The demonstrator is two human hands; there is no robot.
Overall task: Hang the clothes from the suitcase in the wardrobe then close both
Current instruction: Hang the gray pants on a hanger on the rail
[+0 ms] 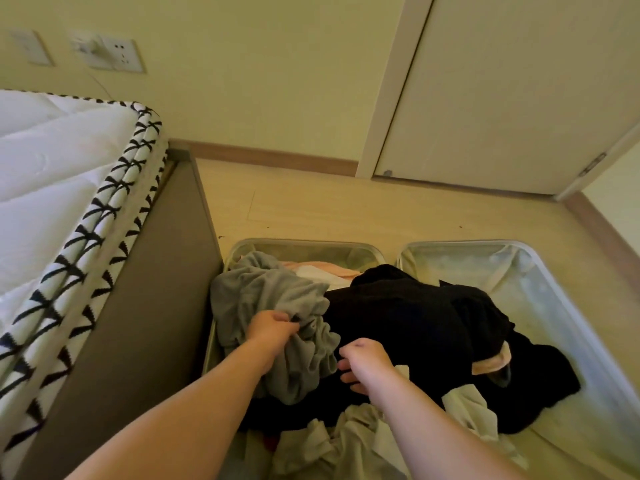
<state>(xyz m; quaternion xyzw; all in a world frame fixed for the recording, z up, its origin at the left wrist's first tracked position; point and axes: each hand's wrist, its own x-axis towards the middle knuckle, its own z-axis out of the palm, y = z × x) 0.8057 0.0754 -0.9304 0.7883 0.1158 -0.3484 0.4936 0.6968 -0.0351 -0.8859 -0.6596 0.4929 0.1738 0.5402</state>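
Nearest, at 6 o'clock, a pale cloth point(346, 441) lay crumpled at the close end of the open suitcase point(540, 271). Just past it, the left hand point(273, 327) had its fingers curled tight round a bunch of the grey cloth point(266, 292), which was piled in the left half of the case. The right hand point(363, 356) was just beside it, at 7 o'clock from the black cloth point(415, 317). Its fingers were bent against the black cloth, but I could not tell if they held any of it. The black cloth spread across the middle of both halves. A pink cloth point(329, 270) peeked out behind it, at 12 o'clock.

The clothes looked soft, light and floppy. They would likely sag and tangle, so I think it best to find a collar or the shoulders and lift from there.

Farther off, a bed point(52, 168) stood at 9 o'clock and a door point(502, 81) at 1 o'clock. No wardrobe showed.
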